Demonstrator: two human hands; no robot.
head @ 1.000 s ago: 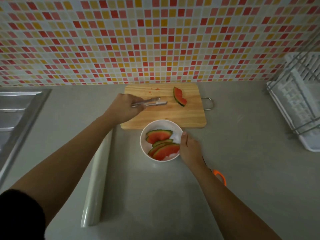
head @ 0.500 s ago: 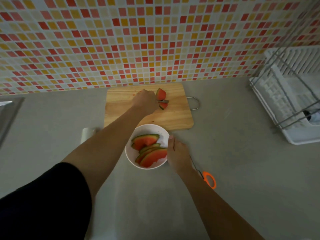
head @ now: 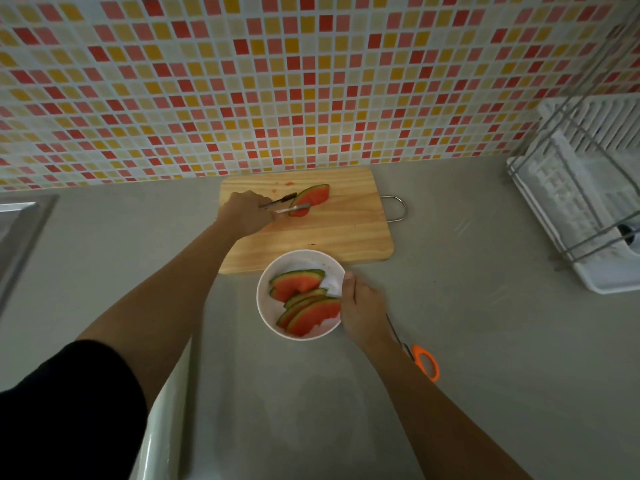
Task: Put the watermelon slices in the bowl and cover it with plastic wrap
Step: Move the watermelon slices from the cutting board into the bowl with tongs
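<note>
A white bowl (head: 270,306) holding several watermelon slices (head: 294,283) stands on the grey counter just in front of the wooden cutting board (head: 346,233). My right hand (head: 362,308) grips the bowl's right rim. My left hand (head: 246,213) is over the board, shut on metal tongs (head: 282,205). The tongs pinch one watermelon slice (head: 313,197) at the back of the board. A roll of plastic wrap (head: 162,427) lies near the counter's front left, partly under my left arm.
Orange-handled scissors (head: 424,360) lie right of the bowl, partly hidden by my right forearm. A white dish rack (head: 585,209) fills the right side. A steel sink edge (head: 20,230) is at far left. A tiled wall rises behind the board.
The tongs reached the slice on the board and closed on it; the slice now sits tilted between the tips. My right hand has stayed on the bowl.
</note>
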